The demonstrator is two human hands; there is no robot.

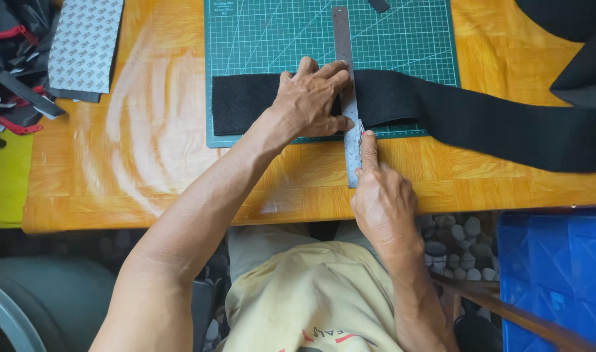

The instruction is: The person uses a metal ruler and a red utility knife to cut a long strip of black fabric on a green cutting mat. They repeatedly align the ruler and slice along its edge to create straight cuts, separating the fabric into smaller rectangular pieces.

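The left hand [309, 98] lies flat, fingers spread, pressing the metal ruler [347, 91] onto the black strip [441, 114] on the green mat [272, 39]. The right hand [383, 199] is curled around what may be 1 small knife [360, 133]. The strip looks soft and floppy, so hold it down near the ruler.

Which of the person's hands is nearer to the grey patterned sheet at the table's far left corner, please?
The left. The left hand presses the metal ruler onto the black strip, closer to the grey patterned sheet. The right hand is farther right, at the ruler's near end.
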